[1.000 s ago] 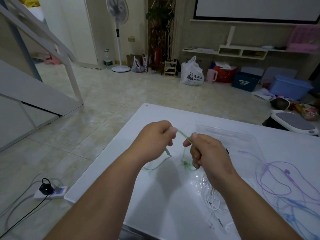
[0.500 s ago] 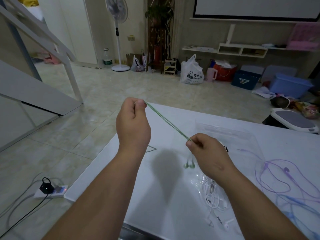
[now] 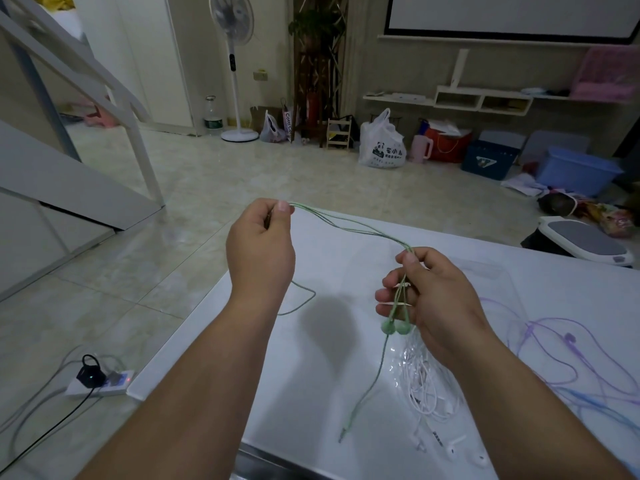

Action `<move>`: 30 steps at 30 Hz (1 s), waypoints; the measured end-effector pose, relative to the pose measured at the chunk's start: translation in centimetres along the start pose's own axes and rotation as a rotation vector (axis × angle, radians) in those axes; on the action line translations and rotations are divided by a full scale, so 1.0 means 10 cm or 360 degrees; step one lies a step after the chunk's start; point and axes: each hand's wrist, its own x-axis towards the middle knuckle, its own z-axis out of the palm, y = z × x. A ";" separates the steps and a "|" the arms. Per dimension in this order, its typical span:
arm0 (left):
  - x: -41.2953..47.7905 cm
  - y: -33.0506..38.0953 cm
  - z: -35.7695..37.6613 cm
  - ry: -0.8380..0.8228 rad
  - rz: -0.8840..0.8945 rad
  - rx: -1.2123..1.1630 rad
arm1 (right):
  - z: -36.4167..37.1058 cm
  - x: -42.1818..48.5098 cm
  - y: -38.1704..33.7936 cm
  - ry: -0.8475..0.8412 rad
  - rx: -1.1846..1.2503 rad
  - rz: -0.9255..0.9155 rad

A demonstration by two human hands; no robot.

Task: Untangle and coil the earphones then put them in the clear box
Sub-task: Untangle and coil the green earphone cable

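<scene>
the left hand (image 3: 259, 247) pinches one end of the thin pale-green wired earphones (image 3: 349, 226). their strands span above the glossy white table (image 3: 311, 375) to the right hand (image 3: 440, 299), which is curled round the gathered cord with both buds hanging beneath. coiling looks just begun: the plug end trails loose, and nothing green is in the faint clear plastic box (image 3: 498, 271) yet. half a second ago one taut strand joined the hands; now several do.

Green earphones (image 3: 349, 226), strands stretched midair

Glossy white table (image 3: 311, 393); smooth rubbery green earphones (image 3: 349, 225); polished floor tiles (image 3: 207, 188).
</scene>
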 end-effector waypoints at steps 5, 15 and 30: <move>0.08 -0.07 -0.05 -0.0106 -0.0229 0.0182 | -0.02 0.03 0.07 -0.0083 -0.0224 -0.0044; 0.09 -0.14 -0.04 -0.0264 -0.0208 0.0583 | -0.01 0.05 0.12 -0.0044 -0.0375 -0.0106; -0.04 -0.05 0.09 -0.0660 -0.0318 0.0102 | 0.03 -0.04 0.05 -0.0167 -0.0614 -0.0138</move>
